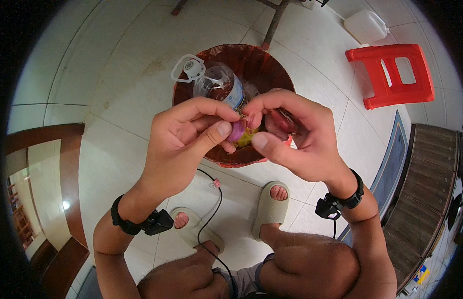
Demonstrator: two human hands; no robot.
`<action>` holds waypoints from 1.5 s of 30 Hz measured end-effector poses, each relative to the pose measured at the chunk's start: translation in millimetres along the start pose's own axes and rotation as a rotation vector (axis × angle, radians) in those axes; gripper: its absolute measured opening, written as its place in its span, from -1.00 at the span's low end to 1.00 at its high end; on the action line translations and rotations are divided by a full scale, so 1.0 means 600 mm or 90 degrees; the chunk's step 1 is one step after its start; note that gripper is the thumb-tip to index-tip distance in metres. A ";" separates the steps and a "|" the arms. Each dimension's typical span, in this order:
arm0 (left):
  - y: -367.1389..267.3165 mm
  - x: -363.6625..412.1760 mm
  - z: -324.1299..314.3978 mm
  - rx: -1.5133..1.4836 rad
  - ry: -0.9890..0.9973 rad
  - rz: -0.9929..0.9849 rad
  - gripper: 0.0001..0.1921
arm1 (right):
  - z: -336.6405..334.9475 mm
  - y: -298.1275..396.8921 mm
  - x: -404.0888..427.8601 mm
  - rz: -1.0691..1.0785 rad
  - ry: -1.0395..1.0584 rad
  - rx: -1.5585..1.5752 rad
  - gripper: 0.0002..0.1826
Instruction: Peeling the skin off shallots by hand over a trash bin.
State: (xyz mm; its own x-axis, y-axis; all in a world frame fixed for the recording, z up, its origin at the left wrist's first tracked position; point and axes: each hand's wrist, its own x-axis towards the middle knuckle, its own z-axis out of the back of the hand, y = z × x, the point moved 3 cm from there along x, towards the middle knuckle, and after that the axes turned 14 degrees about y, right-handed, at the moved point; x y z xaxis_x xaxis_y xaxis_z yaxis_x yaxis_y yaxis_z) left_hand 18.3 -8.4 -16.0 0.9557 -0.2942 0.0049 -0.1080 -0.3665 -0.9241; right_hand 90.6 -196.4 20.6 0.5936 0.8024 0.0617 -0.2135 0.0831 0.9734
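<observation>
My left hand pinches a small purple shallot or onion between thumb and fingers. My right hand comes in from the other side, its index fingertip against the upper end of the purple piece. Its thumb is apart from that fingertip, and whether its fingers grip a scrap of skin is hard to see. Below both hands stands a round bin with a dark red plastic liner. Inside it lean a clear plastic bottle with a white handled cap, a yellow wrapper and some translucent plastic.
A red plastic stool and a white jug are at upper right. Metal legs rise beyond the bin. A black cable hangs between my slippered feet. A dark cabinet lines the right side.
</observation>
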 end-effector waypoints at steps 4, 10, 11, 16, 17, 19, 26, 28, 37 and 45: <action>0.004 -0.001 0.000 0.031 0.005 0.011 -0.84 | 0.006 -0.015 -0.004 -0.003 0.031 -0.090 -0.87; -0.001 0.001 -0.006 0.028 -0.023 0.032 -0.81 | 0.006 -0.012 -0.005 0.018 -0.009 -0.139 -0.85; -0.003 0.001 -0.008 0.033 0.002 0.025 -0.79 | 0.003 -0.016 -0.005 0.029 -0.019 -0.124 -0.86; 0.005 0.005 -0.002 0.004 -0.033 0.046 -0.79 | 0.004 -0.017 -0.006 0.007 -0.005 -0.075 -0.87; 0.005 0.005 0.003 -0.019 -0.035 0.084 -0.79 | 0.004 -0.016 -0.007 -0.024 -0.002 -0.053 -0.87; 0.007 0.004 0.011 -0.026 -0.037 0.075 -0.78 | 0.006 -0.017 -0.009 -0.052 0.000 -0.030 -0.88; 0.008 0.007 0.023 -0.046 -0.071 0.045 -0.72 | 0.009 -0.022 -0.008 -0.029 0.070 -0.073 -0.93; 0.004 0.007 0.023 -0.033 -0.074 0.044 -0.71 | 0.011 -0.026 -0.008 -0.032 0.065 -0.084 -0.93; -0.011 0.007 0.007 -0.066 -0.048 0.114 -0.63 | 0.011 -0.007 -0.004 0.024 0.005 -0.206 -0.81; -0.015 0.004 -0.002 -0.056 0.011 0.076 -0.68 | 0.009 -0.019 -0.010 -0.066 -0.018 0.034 -0.83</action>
State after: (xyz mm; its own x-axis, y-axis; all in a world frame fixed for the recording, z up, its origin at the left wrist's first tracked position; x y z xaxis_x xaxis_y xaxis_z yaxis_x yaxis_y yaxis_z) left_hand 21.2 -6.9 -7.3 0.9296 -0.3557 -0.0961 -0.2455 -0.4035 -0.8814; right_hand 94.0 -205.3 10.5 0.6322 0.7740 -0.0348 -0.1083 0.1328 0.9852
